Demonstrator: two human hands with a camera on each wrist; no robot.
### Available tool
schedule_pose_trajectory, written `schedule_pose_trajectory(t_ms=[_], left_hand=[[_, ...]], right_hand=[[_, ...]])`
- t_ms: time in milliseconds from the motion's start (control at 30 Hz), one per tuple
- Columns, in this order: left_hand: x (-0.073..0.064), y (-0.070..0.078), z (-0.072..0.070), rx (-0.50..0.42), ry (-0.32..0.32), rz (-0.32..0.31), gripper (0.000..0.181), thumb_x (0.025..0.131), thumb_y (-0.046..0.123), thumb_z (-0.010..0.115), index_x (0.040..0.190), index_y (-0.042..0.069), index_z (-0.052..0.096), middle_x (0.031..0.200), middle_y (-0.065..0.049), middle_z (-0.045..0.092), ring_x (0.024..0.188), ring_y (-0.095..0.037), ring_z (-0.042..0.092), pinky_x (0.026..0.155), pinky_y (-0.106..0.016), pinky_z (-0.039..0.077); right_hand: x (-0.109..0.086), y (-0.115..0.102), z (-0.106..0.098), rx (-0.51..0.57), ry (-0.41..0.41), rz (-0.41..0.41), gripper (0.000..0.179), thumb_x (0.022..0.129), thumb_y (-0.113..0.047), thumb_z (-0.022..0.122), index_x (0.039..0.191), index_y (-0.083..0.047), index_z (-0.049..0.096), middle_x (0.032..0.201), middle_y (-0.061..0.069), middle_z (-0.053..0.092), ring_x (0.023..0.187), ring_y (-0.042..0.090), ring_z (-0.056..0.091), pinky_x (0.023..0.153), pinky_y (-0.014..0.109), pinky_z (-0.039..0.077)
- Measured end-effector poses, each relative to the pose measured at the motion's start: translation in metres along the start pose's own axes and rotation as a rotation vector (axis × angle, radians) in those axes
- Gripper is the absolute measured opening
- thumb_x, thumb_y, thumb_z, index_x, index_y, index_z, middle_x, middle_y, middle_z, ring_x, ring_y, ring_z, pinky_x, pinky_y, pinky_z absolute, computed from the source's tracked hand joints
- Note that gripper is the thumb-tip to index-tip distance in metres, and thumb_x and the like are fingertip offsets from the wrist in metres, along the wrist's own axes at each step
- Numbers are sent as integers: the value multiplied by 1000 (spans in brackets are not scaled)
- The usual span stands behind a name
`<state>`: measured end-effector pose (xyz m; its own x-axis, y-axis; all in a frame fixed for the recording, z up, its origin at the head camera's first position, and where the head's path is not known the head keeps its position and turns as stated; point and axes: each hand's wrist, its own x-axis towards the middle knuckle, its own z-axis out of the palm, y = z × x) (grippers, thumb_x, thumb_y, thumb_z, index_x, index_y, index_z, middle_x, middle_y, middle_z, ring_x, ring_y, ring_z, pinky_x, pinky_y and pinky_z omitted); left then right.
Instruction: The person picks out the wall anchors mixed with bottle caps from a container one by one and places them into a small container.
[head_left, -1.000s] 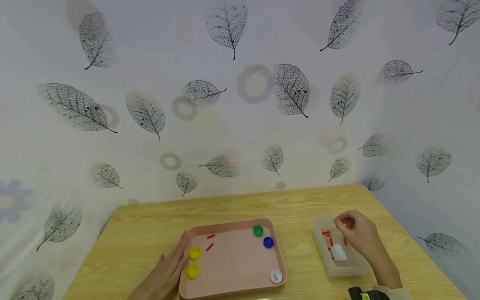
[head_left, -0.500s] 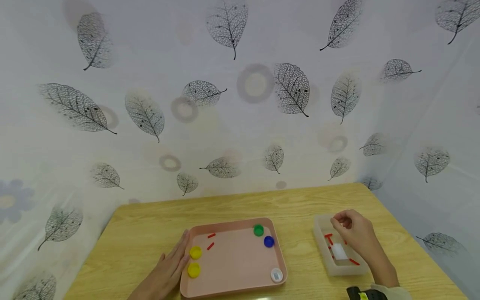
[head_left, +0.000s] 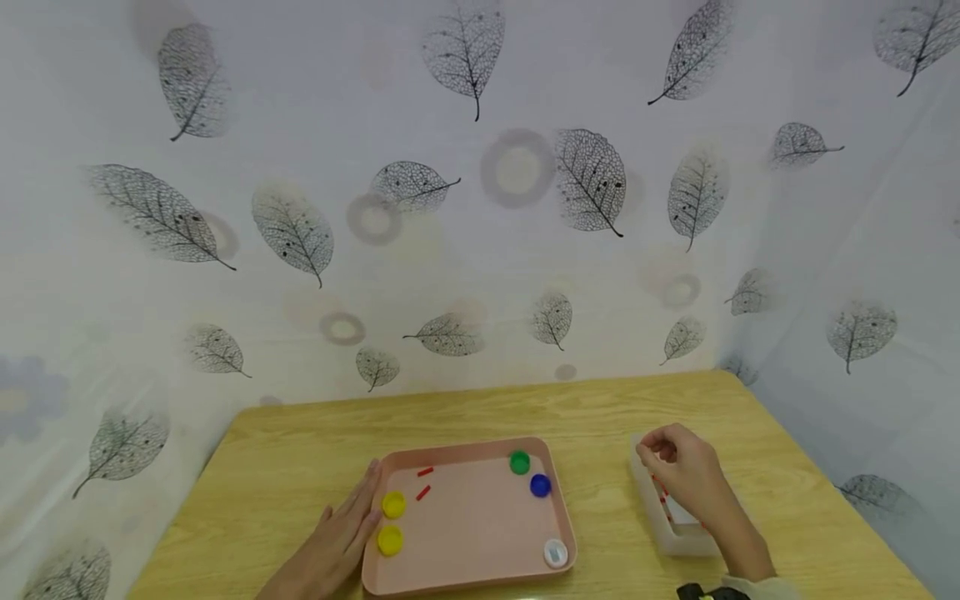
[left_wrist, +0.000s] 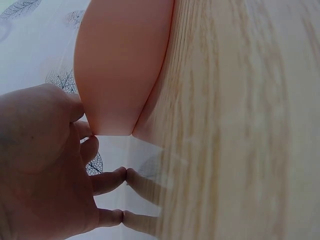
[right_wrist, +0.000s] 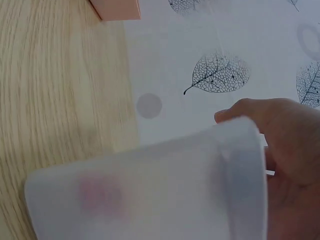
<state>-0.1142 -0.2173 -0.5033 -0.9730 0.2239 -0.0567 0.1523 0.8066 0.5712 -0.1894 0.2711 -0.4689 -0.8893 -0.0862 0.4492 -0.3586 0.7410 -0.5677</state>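
Note:
Straight fingers of my left hand [head_left: 337, 529] rest against the left side of a pink tray [head_left: 472, 575]; the left wrist view shows this hand [left_wrist: 40, 155] beside the tray's wall [left_wrist: 120, 65]. Two yellow round caps [head_left: 390, 541] and two short red strips [head_left: 423, 492] lie at the tray's left. My right hand [head_left: 690, 475] is over a translucent white bin [head_left: 663, 533], thumb and fingertips drawn together. Cannot tell if they pinch anything. The bin contains red strips [head_left: 663, 500] and a white piece [head_left: 681, 513], partly hidden by the hand. In the right wrist view its wall covers the fingertips.
A green cap [head_left: 520, 462] and a blue cap [head_left: 540, 485] lie at the tray's right side, a white cap [head_left: 556, 552] in its near right corner. The wooden table [head_left: 600, 408] meets a leaf-patterned curtain [head_left: 480, 250] behind.
My right hand has shifted left over the bin, its fingertips now near the bin's far left corner. Red strips inside the bin have changed places. The left hand stays at the tray.

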Motion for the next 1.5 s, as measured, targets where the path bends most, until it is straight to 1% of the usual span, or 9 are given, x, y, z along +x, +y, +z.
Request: schedule_pose_trajectory(t_ms=[267,400,533,633,767,933,1067,1300,1500], left_hand=[[-2,-1,0,2,20,25,62,114,39,30,166,14,8,171,-4,8,152,-35,25,107,-83,14],[-2,-1,0,2,17,23,62,114,40,29,166,15,8,171,-4,8,152,-35,24,107,-83,14],[-2,-1,-1,2,7,15,62,114,42,29,166,15,7,171,-4,7,152,-36,24,107,-83,14],[-2,-1,-1,-1,6,11,62,114,42,28,166,16,7,171,-3,7,152,-37,24,106,-84,13],[-1,-1,0,5,13,14,62,114,41,29,166,16,8,171,-3,8,152,-35,25,106,-83,15],[-2,-2,-1,7,12,11,62,114,42,28,167,17,7,171,-3,8,152,-36,25,106,-84,15],[-1,-2,-1,4,7,7,62,114,42,27,167,18,5,172,-2,6,153,-36,24,107,-83,13],[2,-4,-2,-2,-2,5,63,114,43,26,167,19,4,172,-2,5,153,-35,23,107,-83,13],[1,-5,-2,5,-2,17,62,114,41,28,167,19,4,172,-1,6,152,-34,25,107,-83,14]], right_hand=[[-1,-14,16,43,-1,-59,13,87,-2,79,88,-10,69,80,-6,61,72,7,52,63,25,49],[-2,-20,17,4,28,-105,14,85,-1,81,87,-9,70,84,-3,62,75,12,58,66,27,53],[-3,-24,14,-15,56,-114,16,83,1,82,87,-8,70,85,-3,63,76,13,59,67,28,56],[-3,-27,16,28,31,-95,15,84,0,81,88,-9,70,84,-5,63,76,9,58,68,26,56],[-3,-34,22,73,-9,-99,16,85,-1,81,87,-12,69,83,-8,62,76,6,56,67,25,54],[-2,-43,31,110,-19,-122,19,83,1,81,85,-12,69,82,-9,60,75,9,57,66,27,54],[-1,-51,40,101,-48,-125,21,83,1,82,85,-14,68,82,-11,60,77,10,59,69,27,56],[2,-66,55,158,-83,-182,20,82,3,80,85,-13,69,83,-9,59,76,11,59,68,29,57],[5,-84,66,192,-122,-151,21,83,1,82,85,-15,68,83,-9,59,77,9,58,71,27,56]])
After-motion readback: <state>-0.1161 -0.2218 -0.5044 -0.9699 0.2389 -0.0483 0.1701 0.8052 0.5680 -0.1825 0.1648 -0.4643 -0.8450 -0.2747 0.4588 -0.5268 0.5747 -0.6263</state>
